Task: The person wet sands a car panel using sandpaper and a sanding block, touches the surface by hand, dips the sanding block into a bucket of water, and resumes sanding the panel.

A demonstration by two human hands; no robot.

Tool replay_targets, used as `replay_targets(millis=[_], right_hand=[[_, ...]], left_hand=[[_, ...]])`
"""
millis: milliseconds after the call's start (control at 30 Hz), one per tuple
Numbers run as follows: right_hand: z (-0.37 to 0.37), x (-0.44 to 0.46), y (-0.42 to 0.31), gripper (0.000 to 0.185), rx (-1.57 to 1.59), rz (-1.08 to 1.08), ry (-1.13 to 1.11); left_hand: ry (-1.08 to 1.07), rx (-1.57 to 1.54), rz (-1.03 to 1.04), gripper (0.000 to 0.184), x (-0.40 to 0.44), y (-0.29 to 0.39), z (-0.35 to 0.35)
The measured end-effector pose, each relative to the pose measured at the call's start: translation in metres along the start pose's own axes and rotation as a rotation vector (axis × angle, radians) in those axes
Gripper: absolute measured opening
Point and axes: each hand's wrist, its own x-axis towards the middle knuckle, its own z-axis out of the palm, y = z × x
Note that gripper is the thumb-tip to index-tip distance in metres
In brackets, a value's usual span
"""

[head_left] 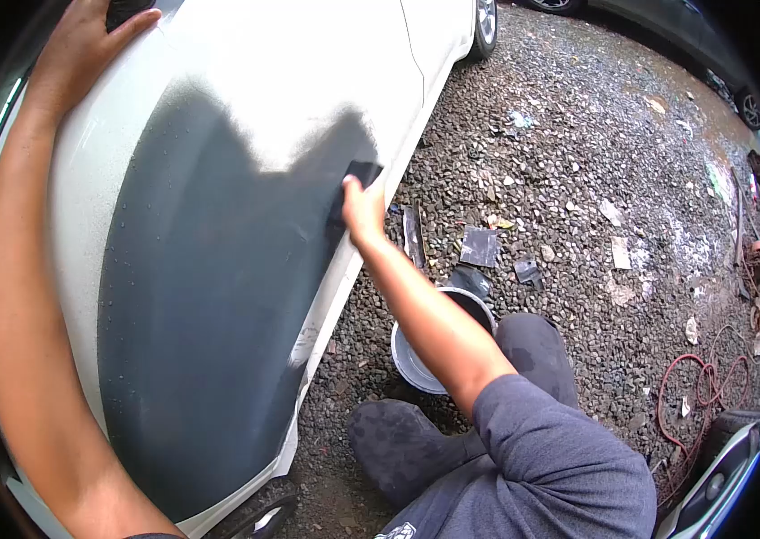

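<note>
I am remotely pinching the black sanding pad point(364, 170), likely light, slick and best held by its sides, with the right hand point(364, 212) along the right edge of the grey car panel point(209, 251), the left hand's point(92, 45) closure unclear.

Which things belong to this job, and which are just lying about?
Likely the job's:
black rectangular pad in right hand
white car panel with dark grey patch
round pale plastic bucket

Likely lying about:
looped red hose or cable
dark square sheet on gravel
pale rectangular scrap
</note>
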Motion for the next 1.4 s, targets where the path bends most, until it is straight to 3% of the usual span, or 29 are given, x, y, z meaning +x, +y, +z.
replay_targets(millis=[100, 267, 300, 333, 367, 400, 433, 500, 567, 633, 733, 767, 800, 833, 900, 933, 967, 1033, 1133, 1200, 1233, 1267, 1300, 1367, 1400], right_hand=[[-0.005, -0.006, -0.003, 0.056, -0.007, 0.021, 0.004], [-0.009, 0.05, 0.0, 0.043, 0.094, 0.173, 0.044], [-0.01, 0.037, 0.004, 0.045, 0.102, 0.254, -0.077], [0.001, 0.013, 0.017, 0.05, -0.019, 0.208, -0.011], [0.002, -0.04, -0.009, 0.055, -0.001, -0.082, 0.106], [-0.001, -0.063, 0.012, 0.07, 0.044, 0.055, -0.117], [0.003, -0.09, -0.001, 0.062, 0.028, 0.037, 0.024], [-0.001, -0.061, 0.011, 0.052, 0.011, 0.11, -0.049], [0.004, 0.009, 0.047, 0.039, 0.004, 0.022, 0.015], [-0.01, 0.036, 0.017, 0.037, 0.069, 0.21, 0.016], [-0.004, -0.017, 0.025, 0.042, -0.041, -0.048, -0.014], [-0.004, -0.063, 0.004, 0.052, -0.108, 0.06, -0.033], [0.01, -0.101, 0.027, 0.06, -0.189, -0.174, 0.092], [-0.002, -0.134, -0.002, 0.065, 0.06, -0.106, -0.045], [-0.004, -0.12, 0.012, 0.056, 0.048, -0.112, -0.067], [-0.011, -0.095, 0.002, 0.045, -0.002, 0.044, -0.096], [-0.016, -0.067, -0.005, 0.04, 0.025, -0.014, -0.105], [-0.021, -0.009, 0.005, 0.042, -0.019, 0.093, -0.11], [-0.022, -0.042, -0.001, 0.045, -0.036, 0.041, -0.127], [-0.012, -0.114, 0.016, 0.048, -0.104, -0.034, -0.13], [-0.007, -0.155, 0.019, 0.049, 0.022, -0.196, -0.043], [-0.018, -0.178, 0.005, 0.053, -0.013, 0.003, -0.153], [-0.017, -0.171, 0.012, 0.049, 0.044, 0.074, -0.181], [-0.014, -0.133, 0.015, 0.036, 0.086, -0.116, -0.101], [-0.015, -0.097, 0.027, 0.037, 0.005, -0.062, -0.126]], left_hand=[[-0.039, -0.04, -0.042, 0.046, 0.003, 0.004, -0.003], [0.002, 0.042, 0.027, 0.048, 0.0, -0.009, 0.001], [0.02, 0.064, 0.047, 0.049, 0.001, -0.016, 0.003], [0.03, 0.07, 0.056, 0.049, 0.006, -0.026, 0.008], [0.036, 0.074, 0.067, 0.05, 0.007, -0.032, 0.01], [0.032, 0.07, 0.057, 0.051, 0.005, -0.029, 0.009], [0.03, 0.066, 0.046, 0.051, 0.002, -0.024, 0.007], [0.029, 0.043, 0.072, 0.052, 0.001, -0.025, 0.007], [0.046, 0.009, 0.124, 0.052, 0.005, -0.038, 0.008], [0.049, 0.013, 0.115, 0.051, 0.003, -0.039, 0.008], [-0.075, -0.074, -0.032, 0.048, 0.004, -0.02, -0.01], [-0.145, -0.121, -0.097, 0.047, 0.005, -0.013, -0.015], [-0.149, -0.119, -0.097, 0.046, 0.004, -0.01, -0.016], [-0.149, -0.118, -0.1, 0.044, 0.004, -0.008, -0.016], [-0.103, -0.103, -0.04, 0.042, -0.001, -0.009, -0.013], [-0.058, -0.085, 0.018, 0.042, -0.007, -0.013, -0.008], [-0.034, -0.079, 0.039, 0.041, -0.009, -0.014, -0.006], [-0.007, -0.076, 0.046, 0.04, -0.011, -0.014, -0.003], [-0.014, -0.105, 0.055, 0.039, -0.011, -0.012, -0.008], [0.003, -0.104, 0.058, 0.039, -0.011, -0.011, -0.007], [0.027, -0.091, 0.05, 0.039, -0.011, -0.01, -0.003], [0.037, -0.09, 0.053, 0.038, -0.011, -0.009, -0.001], [0.047, -0.088, 0.056, 0.038, -0.012, -0.008, 0.001], [0.015, -0.106, 0.058, 0.039, -0.013, -0.01, -0.003], [-0.009, -0.119, 0.047, 0.039, -0.012, -0.011, -0.006]])
